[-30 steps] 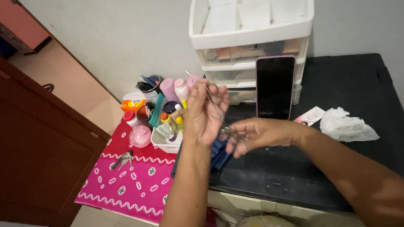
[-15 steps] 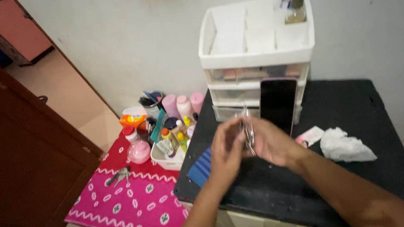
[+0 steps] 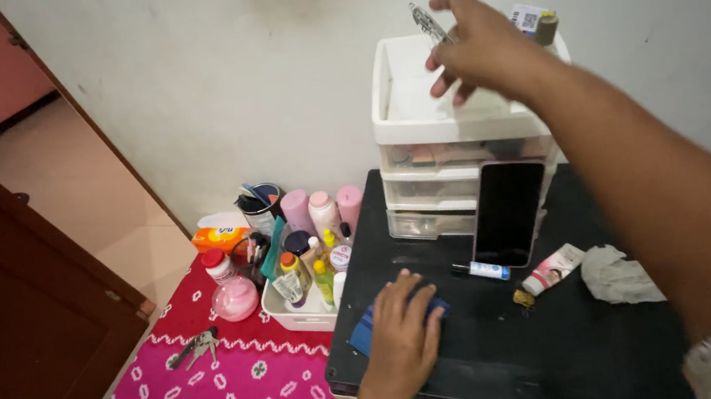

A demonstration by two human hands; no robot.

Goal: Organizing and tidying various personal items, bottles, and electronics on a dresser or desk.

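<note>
Right hand (image 3: pixel 480 46) raised over the white plastic drawer unit's (image 3: pixel 418 122) open top tray, pinching a thin silvery metal tool (image 3: pixel 428 23), left hand (image 3: pixel 405 335) flat on a blue rectangular object (image 3: pixel 364 335) at the black desk's (image 3: pixel 513 359) front edge.

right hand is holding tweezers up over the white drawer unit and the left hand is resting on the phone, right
Not quite. In the head view the left hand rests on a blue cloth on the black table, not the phone, which leans against the drawer unit. The right hand does hold the tweezers over it.
</note>
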